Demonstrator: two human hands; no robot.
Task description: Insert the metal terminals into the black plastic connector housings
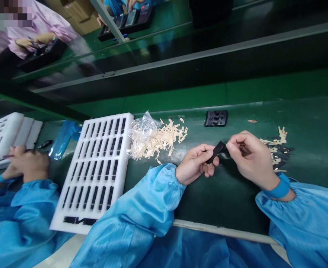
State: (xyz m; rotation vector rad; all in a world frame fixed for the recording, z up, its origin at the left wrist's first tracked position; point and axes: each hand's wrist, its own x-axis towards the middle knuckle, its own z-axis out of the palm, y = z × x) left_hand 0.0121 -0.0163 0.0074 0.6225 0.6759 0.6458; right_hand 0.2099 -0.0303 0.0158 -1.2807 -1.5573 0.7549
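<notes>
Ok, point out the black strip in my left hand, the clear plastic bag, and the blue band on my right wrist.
Black strip (pixel 216 152), head view: middle of its visible face.
Clear plastic bag (pixel 146 126), head view: its crumpled film.
Blue wristband (pixel 279 188), head view: its outer side.

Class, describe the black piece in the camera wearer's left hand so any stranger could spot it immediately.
Over the green tabletop, right of the white foam tray, are the wearer's left hand and right hand. The left hand holds a black piece slantwise, its upper end near the right hand. Unlike the black strips in the tray and the black stack beyond, it is hand-held.
</notes>
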